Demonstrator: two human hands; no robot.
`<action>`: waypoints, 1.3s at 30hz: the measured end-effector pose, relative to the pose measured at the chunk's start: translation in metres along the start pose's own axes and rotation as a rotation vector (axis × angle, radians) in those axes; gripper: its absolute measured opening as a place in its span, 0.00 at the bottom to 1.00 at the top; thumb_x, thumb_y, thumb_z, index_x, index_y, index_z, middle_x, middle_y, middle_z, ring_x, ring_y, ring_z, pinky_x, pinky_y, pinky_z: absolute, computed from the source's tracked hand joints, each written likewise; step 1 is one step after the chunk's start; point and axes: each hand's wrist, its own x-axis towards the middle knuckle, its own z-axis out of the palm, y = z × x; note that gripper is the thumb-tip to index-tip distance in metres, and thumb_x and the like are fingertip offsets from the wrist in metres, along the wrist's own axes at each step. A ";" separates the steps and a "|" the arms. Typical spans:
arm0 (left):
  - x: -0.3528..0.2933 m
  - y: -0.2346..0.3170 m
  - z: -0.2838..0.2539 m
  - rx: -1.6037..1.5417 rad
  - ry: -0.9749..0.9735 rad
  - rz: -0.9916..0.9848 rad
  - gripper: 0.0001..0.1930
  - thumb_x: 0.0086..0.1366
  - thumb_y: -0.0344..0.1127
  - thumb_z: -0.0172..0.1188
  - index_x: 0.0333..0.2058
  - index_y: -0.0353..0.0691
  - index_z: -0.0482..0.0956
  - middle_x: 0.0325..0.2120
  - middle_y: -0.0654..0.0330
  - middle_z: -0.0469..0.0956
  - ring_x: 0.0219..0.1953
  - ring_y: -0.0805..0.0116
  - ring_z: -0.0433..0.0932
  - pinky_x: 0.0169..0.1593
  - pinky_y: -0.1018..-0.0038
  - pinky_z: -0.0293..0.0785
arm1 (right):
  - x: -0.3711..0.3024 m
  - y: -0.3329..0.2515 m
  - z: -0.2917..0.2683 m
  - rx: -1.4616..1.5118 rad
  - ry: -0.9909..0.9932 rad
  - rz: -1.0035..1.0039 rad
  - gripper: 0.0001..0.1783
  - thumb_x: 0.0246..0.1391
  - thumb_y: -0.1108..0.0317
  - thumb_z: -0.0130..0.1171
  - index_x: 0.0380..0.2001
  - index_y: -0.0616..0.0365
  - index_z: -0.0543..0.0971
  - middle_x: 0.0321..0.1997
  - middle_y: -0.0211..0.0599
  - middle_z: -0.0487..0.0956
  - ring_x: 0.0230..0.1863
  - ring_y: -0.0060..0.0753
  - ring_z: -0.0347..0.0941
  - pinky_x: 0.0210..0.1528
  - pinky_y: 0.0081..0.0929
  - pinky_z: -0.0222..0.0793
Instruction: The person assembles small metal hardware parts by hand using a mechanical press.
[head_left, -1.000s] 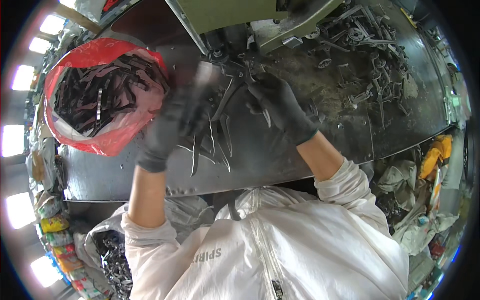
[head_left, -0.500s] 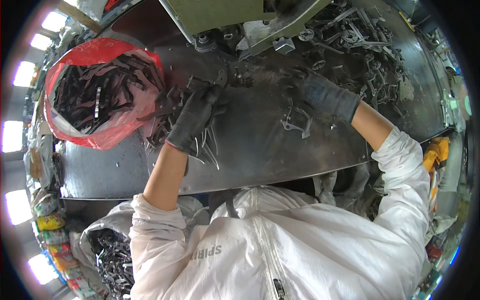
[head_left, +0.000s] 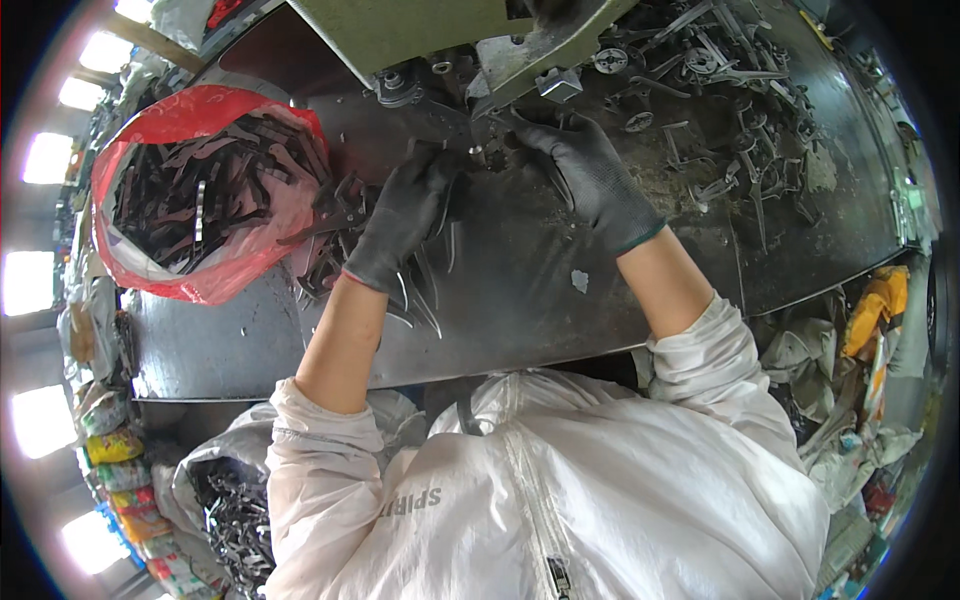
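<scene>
My left hand (head_left: 405, 215), in a dark grey glove, is closed with its fingers curled in front of the machine head. Whatever it grips, if anything, is hidden by the dark glove. My right hand (head_left: 592, 180), gloved the same way, reaches in from the right under the machine's metal block, fingertips bent together. I cannot make out anything between them. A small bright metal pin (head_left: 476, 150) stands on the worktop between the two hands. Next to my left wrist lie several thin curved metal levers (head_left: 425, 285) and dark metal parts (head_left: 345, 205).
A red-rimmed plastic bag (head_left: 210, 290) full of dark metal strips stands on the left. The green machine head (head_left: 420, 40) overhangs the far middle. Loose metal brackets and levers (head_left: 755, 140) spread across the right. Below the table's front edge, a sack (head_left: 205, 450) holds more dark parts.
My right hand has moved left and away from me, to the machine. The bracket that lay beneath it no longer shows there. My left hand has shifted slightly right.
</scene>
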 end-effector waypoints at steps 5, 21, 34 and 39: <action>0.015 0.042 0.017 -0.269 0.023 -0.261 0.21 0.77 0.46 0.52 0.55 0.33 0.76 0.38 0.56 0.81 0.36 0.70 0.82 0.40 0.73 0.81 | 0.010 0.025 0.011 -0.148 0.010 -0.164 0.18 0.62 0.68 0.64 0.51 0.67 0.79 0.41 0.36 0.84 0.38 0.21 0.80 0.41 0.23 0.78; 0.029 -0.032 -0.138 0.893 0.598 -0.251 0.17 0.71 0.45 0.55 0.49 0.39 0.80 0.46 0.41 0.80 0.47 0.39 0.81 0.50 0.54 0.77 | 0.015 0.047 -0.005 -0.119 0.021 0.004 0.15 0.64 0.70 0.61 0.52 0.63 0.77 0.39 0.33 0.81 0.34 0.20 0.79 0.34 0.21 0.79; 0.016 -0.094 -0.179 -0.191 0.681 -0.257 0.22 0.68 0.35 0.64 0.57 0.28 0.76 0.49 0.56 0.82 0.49 0.62 0.81 0.51 0.70 0.77 | -0.017 0.008 0.031 -0.323 0.066 0.042 0.19 0.63 0.67 0.60 0.55 0.62 0.78 0.39 0.30 0.82 0.32 0.18 0.77 0.33 0.19 0.76; -0.027 -0.066 -0.213 0.656 0.448 0.064 0.17 0.72 0.34 0.59 0.55 0.31 0.78 0.40 0.64 0.82 0.38 0.72 0.80 0.44 0.74 0.76 | -0.003 0.022 0.034 -0.359 0.024 0.008 0.16 0.65 0.67 0.60 0.52 0.64 0.78 0.38 0.31 0.82 0.32 0.16 0.76 0.33 0.20 0.75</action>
